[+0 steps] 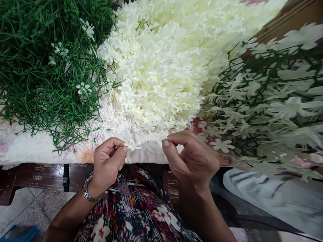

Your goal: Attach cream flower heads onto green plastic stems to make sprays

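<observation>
Cream plastic blossoms lie heaped in a big pile (pixel 161 64) from the middle of the view up to 12 o'clock. The left hand (pixel 108 161), at about 7 o'clock of centre, pinches one small cream flower (pixel 132 145) between thumb and forefinger, holding it just above the near edge of the surface (pixel 30 146), which is covered with a pale floral cloth. A metal bracelet (pixel 89 194) sits on that wrist. The right hand (pixel 194 158), at 5 o'clock, has its fingers (pixel 165 143) drawn narrow, thumb against forefinger, right at the bottom edge of the pile. Whether they grip a blossom cannot be told. The two hands are near each other but apart, and the held flower lies between them.

At 10 o'clock is a tangle of bare green stems (pixel 45 60) with a few flowers on it. Thin white plastic spikes (pixel 108 117) lie between that tangle and the pile. At 3 o'clock, blurred, are green sprays carrying flowers (pixel 272 101). A dark patterned garment (pixel 141 208) covers the lap at 6 o'clock, and pale grey cloth (pixel 277 198) shows at 4 o'clock.
</observation>
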Demonstrator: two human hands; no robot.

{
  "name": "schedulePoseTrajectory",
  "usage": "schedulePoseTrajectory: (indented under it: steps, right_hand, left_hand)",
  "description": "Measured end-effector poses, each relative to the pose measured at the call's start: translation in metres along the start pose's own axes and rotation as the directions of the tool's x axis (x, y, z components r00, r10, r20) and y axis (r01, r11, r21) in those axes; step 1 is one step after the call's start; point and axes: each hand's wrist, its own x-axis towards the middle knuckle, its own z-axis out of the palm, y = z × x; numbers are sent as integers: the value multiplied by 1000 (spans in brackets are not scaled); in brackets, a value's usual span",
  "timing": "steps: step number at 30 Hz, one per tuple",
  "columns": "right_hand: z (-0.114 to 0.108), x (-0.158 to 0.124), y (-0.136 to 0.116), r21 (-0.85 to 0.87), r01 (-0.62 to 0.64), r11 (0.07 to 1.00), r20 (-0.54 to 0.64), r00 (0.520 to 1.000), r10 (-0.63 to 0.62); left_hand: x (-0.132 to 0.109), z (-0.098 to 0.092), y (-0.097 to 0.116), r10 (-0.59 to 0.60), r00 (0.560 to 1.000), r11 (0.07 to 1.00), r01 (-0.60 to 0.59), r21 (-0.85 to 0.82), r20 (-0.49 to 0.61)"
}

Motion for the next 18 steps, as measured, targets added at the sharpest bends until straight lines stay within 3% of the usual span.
schedulePoseTrajectory:
  steps: [2,4,9,13,18]
  right_hand:
    - [1,5,4,-197,120,973,26,993,-117]
    - [4,10,6,-323,234,917,127,971,-203]
    - [13,10,4,-453,316,834,339,926,-167]
    - [12,7,6,-448,305,840,335,929,-159]
    - [9,6,6,-414,325,850,278,934,-222]
  left_hand:
    - [4,3,0,-3,1000,1000,3,18,-7]
    - [9,7,0,1,1000,999,0,38,-16]
    - [18,14,-1,-31,999,989,29,143,17]
    - [17,15,-2,-77,995,973,62,222,61]
    - [10,11,-2,11,997,952,-35,303,78]
